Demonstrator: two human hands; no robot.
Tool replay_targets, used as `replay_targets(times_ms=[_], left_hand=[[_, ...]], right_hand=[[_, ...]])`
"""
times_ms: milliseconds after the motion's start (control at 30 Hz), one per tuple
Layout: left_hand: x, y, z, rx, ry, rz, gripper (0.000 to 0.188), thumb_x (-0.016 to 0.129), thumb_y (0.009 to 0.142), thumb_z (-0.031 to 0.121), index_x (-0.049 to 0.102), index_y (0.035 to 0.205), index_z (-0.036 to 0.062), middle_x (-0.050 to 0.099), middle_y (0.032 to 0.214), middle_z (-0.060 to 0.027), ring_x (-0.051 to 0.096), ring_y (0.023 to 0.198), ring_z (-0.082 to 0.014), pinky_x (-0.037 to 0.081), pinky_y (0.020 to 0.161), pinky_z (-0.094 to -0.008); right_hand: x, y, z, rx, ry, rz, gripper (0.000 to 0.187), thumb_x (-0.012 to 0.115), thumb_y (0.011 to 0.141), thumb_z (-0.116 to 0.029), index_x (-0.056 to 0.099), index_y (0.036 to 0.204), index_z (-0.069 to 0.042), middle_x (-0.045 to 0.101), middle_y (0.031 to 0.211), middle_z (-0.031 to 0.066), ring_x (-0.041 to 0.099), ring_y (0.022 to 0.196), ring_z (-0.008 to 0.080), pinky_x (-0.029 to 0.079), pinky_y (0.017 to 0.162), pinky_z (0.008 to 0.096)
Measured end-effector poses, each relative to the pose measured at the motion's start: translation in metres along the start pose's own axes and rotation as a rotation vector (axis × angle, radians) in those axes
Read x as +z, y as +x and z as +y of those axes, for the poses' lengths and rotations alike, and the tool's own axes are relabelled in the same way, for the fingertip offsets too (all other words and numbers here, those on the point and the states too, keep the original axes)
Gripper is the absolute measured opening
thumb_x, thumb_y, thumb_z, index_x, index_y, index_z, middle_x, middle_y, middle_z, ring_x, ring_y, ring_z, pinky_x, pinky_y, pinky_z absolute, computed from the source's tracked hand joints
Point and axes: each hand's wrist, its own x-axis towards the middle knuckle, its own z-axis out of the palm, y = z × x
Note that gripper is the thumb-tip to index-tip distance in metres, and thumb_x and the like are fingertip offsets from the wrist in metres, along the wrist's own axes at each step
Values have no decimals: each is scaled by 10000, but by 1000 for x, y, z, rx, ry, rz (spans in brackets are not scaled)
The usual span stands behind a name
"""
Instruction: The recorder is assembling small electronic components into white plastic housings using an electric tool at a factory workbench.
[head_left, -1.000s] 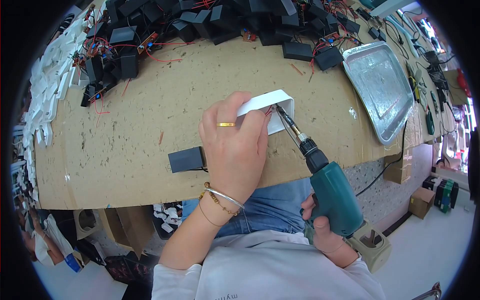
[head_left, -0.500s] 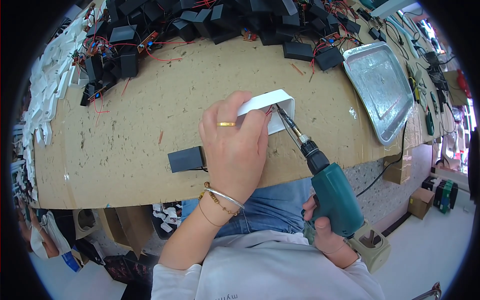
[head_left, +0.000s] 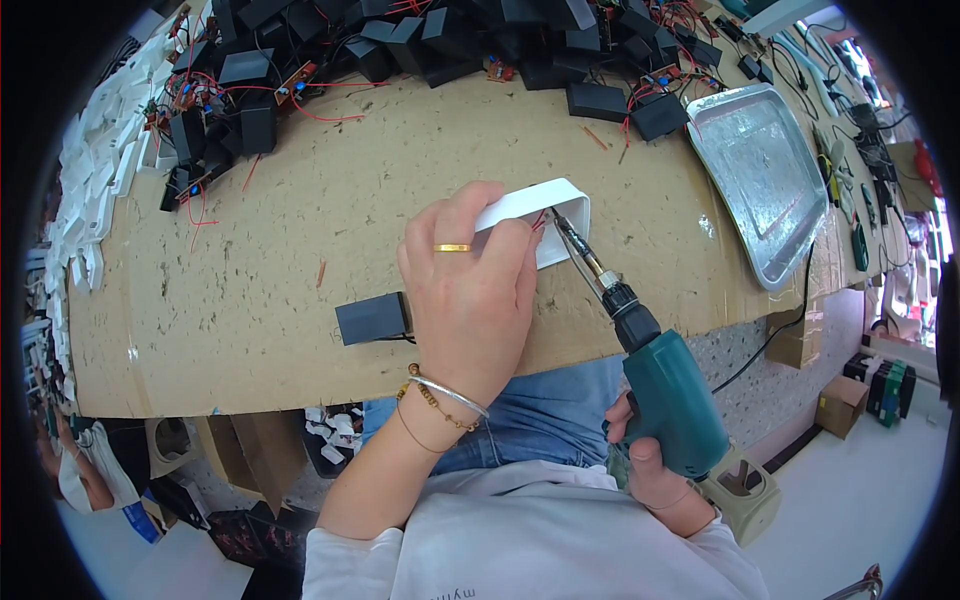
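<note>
My left hand (head_left: pixel 468 285) is closed around a white plastic housing (head_left: pixel 540 195) near the table's front edge, thumb and finger reaching into its open side. Thin red wires (head_left: pixel 541 219) show inside, beside the fingertips; what they join to is hidden. A green pistol-shaped soldering gun (head_left: pixel 676 400) is gripped in my right hand (head_left: pixel 650 465), below the table edge. Its metal tip (head_left: pixel 562 222) points up and left into the housing, close to the wires; whether it touches them I cannot tell. Left of my wrist lies a black box (head_left: pixel 371 319) with a dark lead.
Black boxes (head_left: pixel 450 40) with red wires and small circuit boards are heaped along the far side. White housings (head_left: pixel 100 150) pile up at the left. At the right are a metal tray (head_left: pixel 765 185) and hand tools (head_left: pixel 858 240). A black cord (head_left: pixel 775 345) hangs over the edge.
</note>
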Motion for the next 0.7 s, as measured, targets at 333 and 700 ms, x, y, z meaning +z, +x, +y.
replay_targets(times_ms=[333,700], left_hand=[[-1,0,0,2,-4,-12,123,704,782,99,632,881,83,560,1137,-64,505,997,-306,404,843,-423],[0,0,0,10,0,-9,117,704,782,102,622,864,83,560,1140,-66,508,1000,-307,405,834,-422]], right_hand=[[1,3,-6,22,36,-26,538,730,853,-315,488,1182,35,630,926,89,584,685,81,490,615,225],[-1,1,-4,40,6,-44,561,738,844,-323,485,1189,38,630,936,90,582,694,79,492,626,221]])
